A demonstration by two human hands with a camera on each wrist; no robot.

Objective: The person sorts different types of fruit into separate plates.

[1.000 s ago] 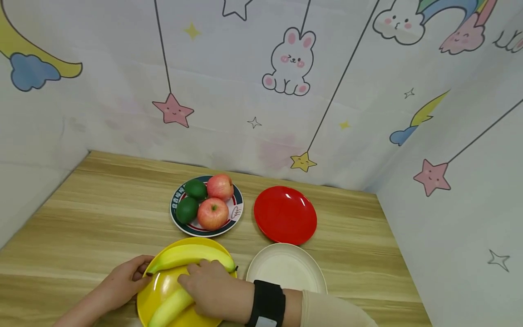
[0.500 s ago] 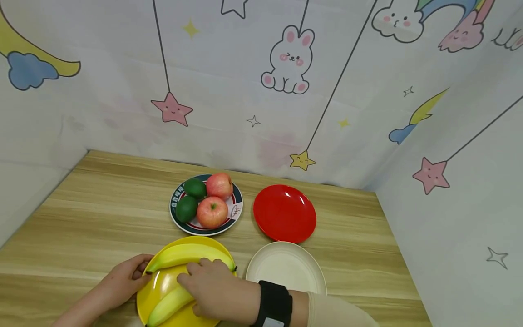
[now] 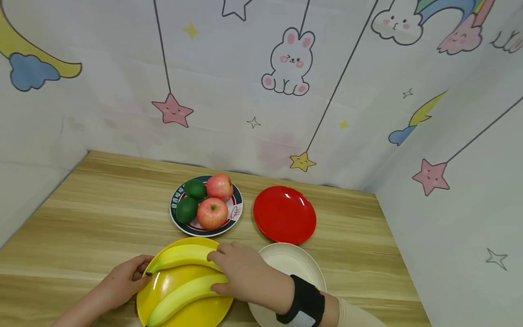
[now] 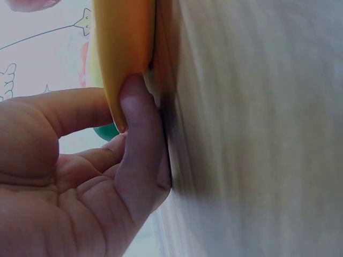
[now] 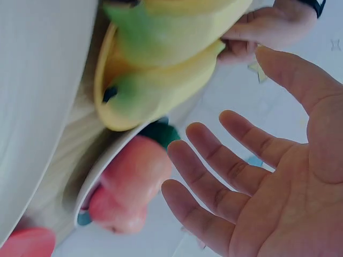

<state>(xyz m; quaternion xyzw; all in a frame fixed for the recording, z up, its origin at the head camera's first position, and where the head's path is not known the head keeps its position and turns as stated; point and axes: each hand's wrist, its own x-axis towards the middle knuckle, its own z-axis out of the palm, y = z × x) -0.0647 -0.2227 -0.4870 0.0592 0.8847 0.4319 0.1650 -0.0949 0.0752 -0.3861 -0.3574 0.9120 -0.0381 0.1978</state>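
Note:
Two yellow bananas lie side by side on the yellow plate (image 3: 171, 280): a far banana (image 3: 181, 255) and a near banana (image 3: 180, 297). My left hand (image 3: 124, 279) pinches the plate's left rim; in the left wrist view its thumb and fingers (image 4: 140, 107) are on either side of the rim. My right hand (image 3: 251, 274) is over the plate's right side, overlapping the banana ends in the head view. In the right wrist view, that hand (image 5: 278, 166) has its fingers spread with nothing between them, apart from the bananas.
Behind the yellow plate, a patterned plate (image 3: 236, 211) bears two apples (image 3: 212, 213) and two dark green fruits (image 3: 186, 210). A red plate (image 3: 284, 214) stands to its right. A cream plate (image 3: 298, 259) lies partly under my right forearm. Printed cloth walls (image 3: 229, 145) surround the wooden table.
My right hand has let go of the near banana, spread its fingers and moved to the right. The left hand stays at the yellow plate's rim.

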